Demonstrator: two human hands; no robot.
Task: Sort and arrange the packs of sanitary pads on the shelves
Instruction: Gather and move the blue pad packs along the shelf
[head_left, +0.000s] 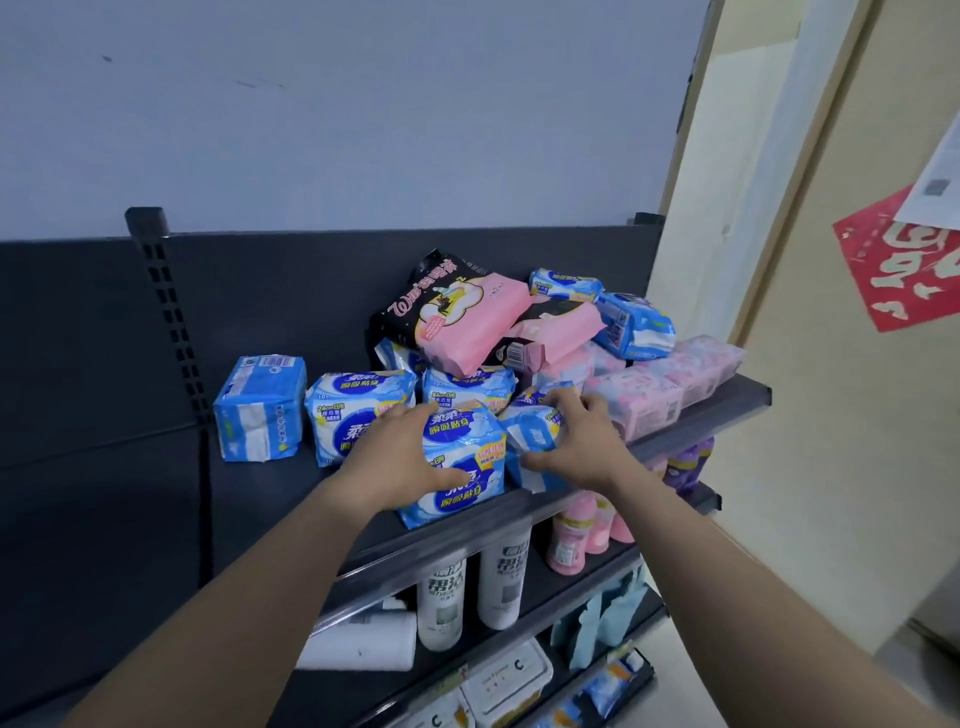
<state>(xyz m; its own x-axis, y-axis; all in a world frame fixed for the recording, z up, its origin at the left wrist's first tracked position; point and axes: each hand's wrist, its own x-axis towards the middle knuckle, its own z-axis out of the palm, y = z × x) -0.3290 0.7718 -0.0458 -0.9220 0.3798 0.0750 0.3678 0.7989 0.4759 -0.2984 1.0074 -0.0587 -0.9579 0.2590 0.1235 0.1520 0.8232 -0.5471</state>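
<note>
On the dark top shelf (291, 499) lies a jumbled heap of pad packs. My left hand (400, 457) grips a blue and white pack (462, 467) at the shelf's front edge. Just right of it, my right hand (576, 441) clasps another blue pack (535, 441). Two more blue packs (353, 410) stand behind, and a lone blue pack (260, 408) stands upright to the left. Pink and black packs (457, 312) lie on top of the heap. Light pink packs (670, 384) sit at the right end.
White bottles (470, 587) and pink bottles (576, 535) stand on the shelf below, with purple ones (685, 467) further right. Lower shelves hold white boxes (506, 680) and blue pouches. A beige wall and a door with a red paper sign (904, 260) are at the right.
</note>
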